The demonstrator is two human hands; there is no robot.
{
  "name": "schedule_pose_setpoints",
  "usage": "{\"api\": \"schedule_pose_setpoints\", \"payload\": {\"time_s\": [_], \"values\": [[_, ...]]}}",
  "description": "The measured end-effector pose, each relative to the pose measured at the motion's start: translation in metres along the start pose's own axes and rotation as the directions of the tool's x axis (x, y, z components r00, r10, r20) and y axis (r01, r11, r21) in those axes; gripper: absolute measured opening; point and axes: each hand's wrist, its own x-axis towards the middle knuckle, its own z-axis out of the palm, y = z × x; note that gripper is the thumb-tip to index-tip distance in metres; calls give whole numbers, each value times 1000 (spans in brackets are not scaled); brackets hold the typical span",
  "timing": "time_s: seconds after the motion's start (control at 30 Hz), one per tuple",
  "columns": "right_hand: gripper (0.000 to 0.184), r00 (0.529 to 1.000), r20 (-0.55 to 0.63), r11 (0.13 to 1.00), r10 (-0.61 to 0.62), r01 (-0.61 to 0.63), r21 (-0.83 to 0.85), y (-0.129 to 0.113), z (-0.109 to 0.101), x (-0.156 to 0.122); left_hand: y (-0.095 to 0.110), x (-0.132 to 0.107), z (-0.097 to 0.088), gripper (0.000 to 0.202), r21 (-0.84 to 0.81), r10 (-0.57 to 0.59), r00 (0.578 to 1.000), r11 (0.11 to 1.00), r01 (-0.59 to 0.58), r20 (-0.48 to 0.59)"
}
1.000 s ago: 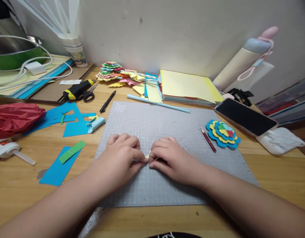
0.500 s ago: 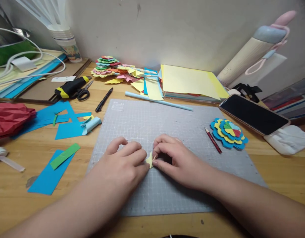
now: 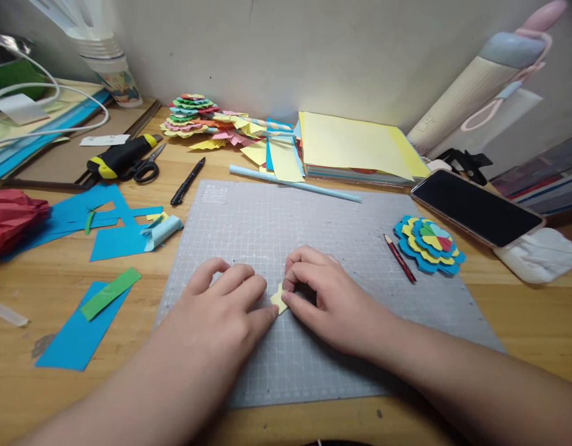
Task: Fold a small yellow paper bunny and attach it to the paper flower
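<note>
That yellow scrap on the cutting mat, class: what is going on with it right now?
A person pinches a small yellow paper piece between the left hand and the right hand, low over the grey cutting mat. A red pencil and a layered paper flower lie on the mat to the right. Blue paper scraps, scissors and a black pen lie to the left.

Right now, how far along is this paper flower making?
Done: one layered paper flower lies on the cutting mat, and more flowers are piled by the wall. In hand: the left hand and right hand pinch a small yellow paper piece between fingertips on the mat. Left: it is only a small folded scrap; uncut yellow sheets wait behind.
</note>
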Motion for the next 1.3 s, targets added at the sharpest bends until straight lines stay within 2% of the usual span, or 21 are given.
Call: {"api": "schedule_pose_setpoints", "payload": {"time_s": [0.23, 0.57, 0.93, 1.1, 1.3], "values": [[15, 1000, -3, 999, 14, -14, -37, -2, 0, 0, 1, 1, 1, 16, -16, -10, 1000, 1000, 10, 4], [15, 1000, -10, 999, 8, -8, -42, -1, 0, 0, 4, 1, 3, 14, -10, 45, 995, 999, -47, -90], [15, 1000, -20, 999, 13, -13, -38, -3, 1, -1, 6, 3, 6, 25, -32, 64, 995, 997, -66, -82], [13, 1000, -18, 999, 15, -15, -47, -3, 1, 1, 5, 3, 2, 21, -45, 54, 997, 997, -56, -60], [13, 1000, -3, 1000, 23, -23, -5, 0, -1, 2, 6, 1, 5, 20, 8, 75, 992, 997, -74, -100]]}}
